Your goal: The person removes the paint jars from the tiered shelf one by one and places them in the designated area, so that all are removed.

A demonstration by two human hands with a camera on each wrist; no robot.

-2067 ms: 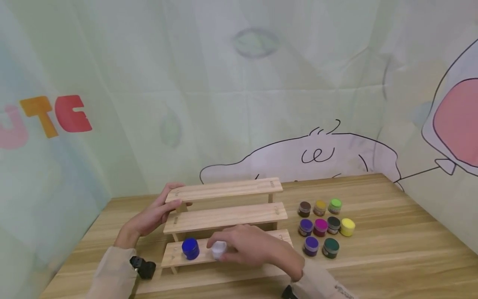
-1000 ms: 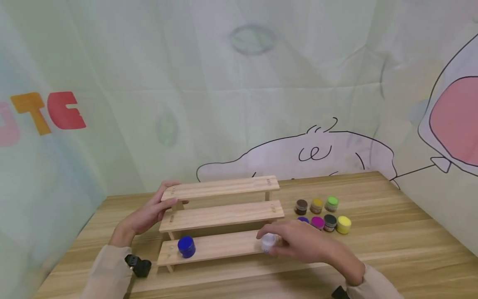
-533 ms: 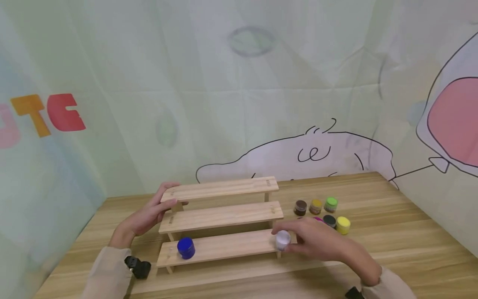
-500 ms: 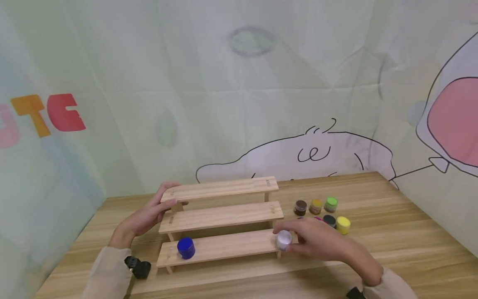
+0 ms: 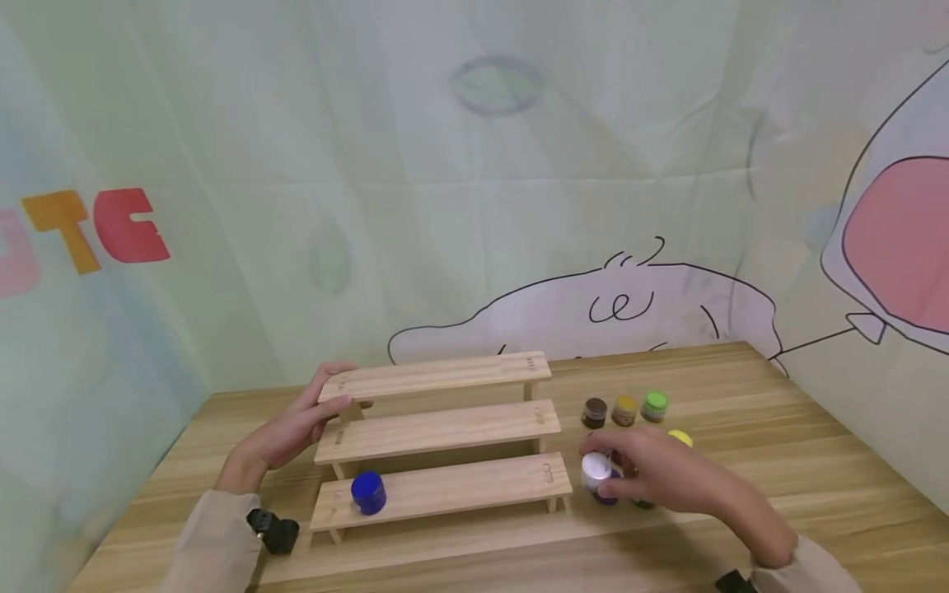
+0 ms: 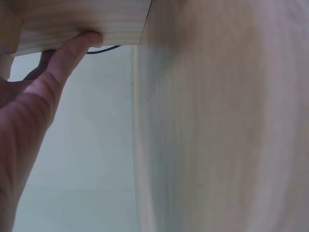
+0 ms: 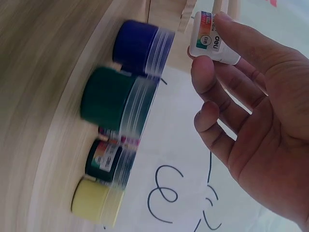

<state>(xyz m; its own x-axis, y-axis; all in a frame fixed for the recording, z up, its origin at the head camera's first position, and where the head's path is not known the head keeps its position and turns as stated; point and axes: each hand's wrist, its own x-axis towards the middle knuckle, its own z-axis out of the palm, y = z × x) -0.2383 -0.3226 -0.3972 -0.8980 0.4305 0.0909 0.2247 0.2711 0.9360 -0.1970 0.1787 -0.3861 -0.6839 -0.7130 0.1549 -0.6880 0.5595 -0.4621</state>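
My right hand (image 5: 667, 469) pinches a small white paint jar (image 5: 596, 469) between thumb and fingers, just right of the lowest step of a three-tier wooden rack (image 5: 437, 429). In the right wrist view, the white jar (image 7: 205, 38) shows a colourful label and is up off the table. Below it, a purple-blue jar (image 5: 608, 492) is partly covered. My left hand (image 5: 307, 416) grips the left end of the rack near its top step, thumb in front. In the left wrist view its fingers (image 6: 72, 50) lie against the wood. A blue paint jar (image 5: 368, 492) stands on the lowest step's left end.
Right of the rack, brown (image 5: 595, 413), ochre (image 5: 625, 410) and light green (image 5: 655, 407) jars stand in a back row. Yellow (image 7: 94, 200) and dark green (image 7: 108, 99) jars are nearer, partly hidden by my right hand in the head view. A printed cloth (image 5: 489, 214) hangs behind.
My right hand has carried the white jar rightward along the lowest step, off its right end and over the nearer jars. My left hand has kept its grip on the rack.
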